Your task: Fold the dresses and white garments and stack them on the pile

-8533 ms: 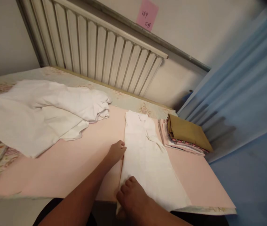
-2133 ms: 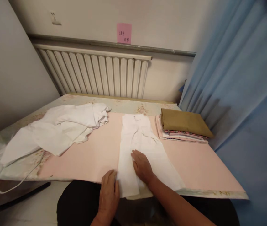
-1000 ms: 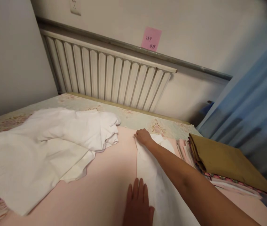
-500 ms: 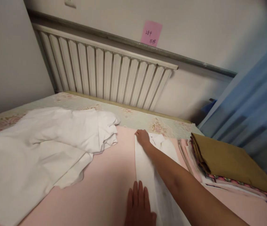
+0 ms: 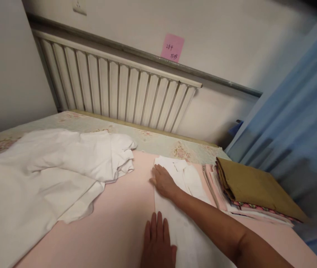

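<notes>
A long white folded garment (image 5: 192, 219) lies over the pink cloth (image 5: 119, 208), with a small flap showing near its far end. My right hand (image 5: 164, 182) rests palm down across its far left edge, fingers outstretched. Closer to me, my left hand (image 5: 159, 242) is flat at the same left edge, its fingers straight and the thumb out to the right. Part of the garment is hidden beneath my right forearm. Neither hand grips anything.
Spread on the left is a crumpled white garment (image 5: 63, 160). To the right sits a stack of folded fabric topped by a brown cloth (image 5: 259, 186). A radiator (image 5: 119, 89) runs along the wall behind, and a blue curtain (image 5: 287, 123) hangs at the right.
My right hand has released the far left corner of the folded garment and slid toward me along its edge, fingers now spread out. My left hand stays flat. The view has shifted slightly.
</notes>
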The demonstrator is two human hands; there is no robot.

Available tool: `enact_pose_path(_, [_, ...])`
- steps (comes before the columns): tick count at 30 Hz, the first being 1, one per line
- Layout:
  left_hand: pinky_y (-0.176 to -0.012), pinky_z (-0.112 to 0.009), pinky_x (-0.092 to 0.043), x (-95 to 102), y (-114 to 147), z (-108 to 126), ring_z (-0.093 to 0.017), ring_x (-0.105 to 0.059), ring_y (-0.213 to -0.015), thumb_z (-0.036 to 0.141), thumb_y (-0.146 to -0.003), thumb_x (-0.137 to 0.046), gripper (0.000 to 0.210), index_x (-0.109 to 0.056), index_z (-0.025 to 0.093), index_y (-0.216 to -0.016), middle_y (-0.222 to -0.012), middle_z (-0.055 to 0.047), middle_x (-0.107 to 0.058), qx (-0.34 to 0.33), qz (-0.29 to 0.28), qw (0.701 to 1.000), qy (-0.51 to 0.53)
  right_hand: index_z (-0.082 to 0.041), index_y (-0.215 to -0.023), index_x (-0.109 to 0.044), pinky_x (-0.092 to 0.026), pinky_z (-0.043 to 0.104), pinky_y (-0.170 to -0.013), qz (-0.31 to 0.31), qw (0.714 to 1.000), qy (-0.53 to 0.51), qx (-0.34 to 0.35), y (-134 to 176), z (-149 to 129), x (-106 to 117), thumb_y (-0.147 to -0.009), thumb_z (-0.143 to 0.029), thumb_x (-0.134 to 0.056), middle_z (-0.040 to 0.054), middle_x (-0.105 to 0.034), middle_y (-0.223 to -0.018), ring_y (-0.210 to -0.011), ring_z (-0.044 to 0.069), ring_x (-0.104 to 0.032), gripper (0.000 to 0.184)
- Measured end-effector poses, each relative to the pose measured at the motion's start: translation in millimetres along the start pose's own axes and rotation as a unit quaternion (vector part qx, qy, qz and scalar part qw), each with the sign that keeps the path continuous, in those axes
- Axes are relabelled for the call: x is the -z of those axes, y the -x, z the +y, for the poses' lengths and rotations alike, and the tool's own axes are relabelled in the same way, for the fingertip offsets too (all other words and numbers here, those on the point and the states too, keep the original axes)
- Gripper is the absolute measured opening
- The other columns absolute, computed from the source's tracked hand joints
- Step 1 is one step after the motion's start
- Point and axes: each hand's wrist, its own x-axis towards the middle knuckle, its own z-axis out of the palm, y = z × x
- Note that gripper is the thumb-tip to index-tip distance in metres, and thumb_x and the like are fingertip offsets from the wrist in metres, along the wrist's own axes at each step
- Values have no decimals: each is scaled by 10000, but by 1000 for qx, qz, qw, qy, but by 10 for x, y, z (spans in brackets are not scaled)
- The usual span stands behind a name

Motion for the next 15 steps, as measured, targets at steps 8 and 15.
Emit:
enact_pose_path(8, [-1148,-571,-270,-49,23,5,-364,-258,-1431,436,-905,-430,603,-440,148,-1436,-1543,-144,-305,-5,42,999,-11,-62,-1465,-341,-109,473,-1177,-17,999,11,-45,-157,111,-324,-996,-523,-299,183,-272,-1555,-1465,289,-163,659])
enact_pose_path(15, [-1150,-579,-262,11,59,38,-366,-233,-1438,445,-919,-406,605,-418,148,-1446,-1547,-146,-295,-6,26,1000,-4,-77,-1477,-319,-78,476,-1176,-18,998,15,-60,-316,142,-356,-985,-572,-279,175,-227,-1572,-1472,278,-130,698])
